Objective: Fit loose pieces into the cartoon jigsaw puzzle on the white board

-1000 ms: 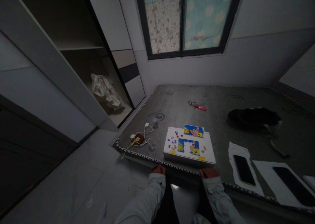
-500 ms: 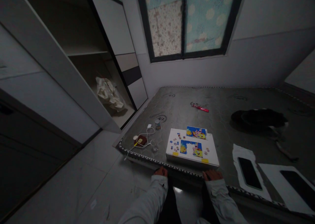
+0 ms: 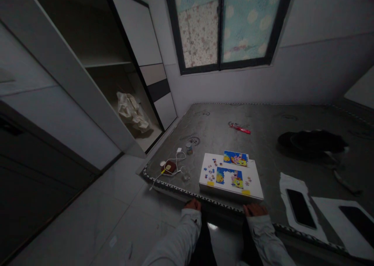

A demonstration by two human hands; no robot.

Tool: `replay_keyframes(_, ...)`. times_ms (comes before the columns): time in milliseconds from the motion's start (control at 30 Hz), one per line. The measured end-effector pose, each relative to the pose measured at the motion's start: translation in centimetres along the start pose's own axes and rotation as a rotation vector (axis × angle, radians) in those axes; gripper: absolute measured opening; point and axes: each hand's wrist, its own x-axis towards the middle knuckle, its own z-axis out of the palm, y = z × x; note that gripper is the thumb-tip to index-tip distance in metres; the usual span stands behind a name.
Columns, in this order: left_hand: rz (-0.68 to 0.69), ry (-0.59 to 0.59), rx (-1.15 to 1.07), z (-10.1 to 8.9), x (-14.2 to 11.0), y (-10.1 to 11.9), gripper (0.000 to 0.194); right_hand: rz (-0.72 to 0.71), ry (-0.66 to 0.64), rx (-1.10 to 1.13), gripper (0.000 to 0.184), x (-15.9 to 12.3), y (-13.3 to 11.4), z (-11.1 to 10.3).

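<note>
**Both hands at the mattress edge**

Left hand [image 3: 193, 204] and right hand [image 3: 254, 209] resting on the patterned border of the grey mattress [image 3: 263, 141], empty, fingers curled; grip unclear in the dim light. Just beyond, flat white board [image 3: 253, 180] carrying a half-built blue-and-yellow cartoon jigsaw [image 3: 230, 178], loose pieces beside.

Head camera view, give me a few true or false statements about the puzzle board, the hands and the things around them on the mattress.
1. Both hands, left hand and right hand, rest at the mattress edge. True.
2. The right hand holds a puzzle piece. False: it holds nothing that shows.
3. The white board carries a partly built puzzle. True.
4. The red pen lies on the board. False: it lies on the mattress beyond it.
5. A dark phone lies right of the board. True.
</note>
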Motion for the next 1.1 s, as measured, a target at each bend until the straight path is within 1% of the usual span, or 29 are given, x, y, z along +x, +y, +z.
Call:
replay_keyframes(100,-0.013,0.016,-0.003,-0.4,-0.2,0.2,0.021,0.089,-0.055,0.000,0.049,0.2,-0.7,-0.5)
replay_keyframes(300,-0.012,-0.008,-0.020,-1.5,-1.0,0.8,0.023,0.115,-0.085,0.015,0.046,1.4,-1.6,-1.9)
replay_keyframes(433,-0.004,0.021,0.015,-1.3,-1.0,0.8,0.023,0.162,-0.095,0.009,0.047,2.1,-2.0,-2.6)
replay_keyframes(500,-0.003,0.012,0.018,-1.2,-0.8,0.7,0.021,0.173,-0.081,0.031,0.048,2.1,-2.1,-2.6)
replay_keyframes(600,-0.016,0.003,0.017,-0.9,-0.5,0.7,0.020,0.180,-0.070,0.070,0.048,1.5,-2.0,-1.9)
replay_keyframes(767,-0.016,-0.011,0.018,-0.9,-0.4,0.6,0.020,0.188,-0.049,0.085,0.045,0.0,-1.1,0.3)
replay_keyframes(933,-0.016,-0.036,0.006,-1.0,-0.4,0.5,0.020,0.269,-0.055,0.182,0.044,-1.0,-0.3,1.9)
replay_keyframes(1000,-0.015,-0.023,0.017,-1.1,-0.4,0.6,0.019,0.275,-0.018,0.196,0.043,-1.4,-0.2,2.3)
replay_keyframes(1100,-0.014,-0.008,0.021,-1.3,-0.6,0.8,0.018,0.243,0.030,0.168,0.043,-1.8,-0.1,2.8)
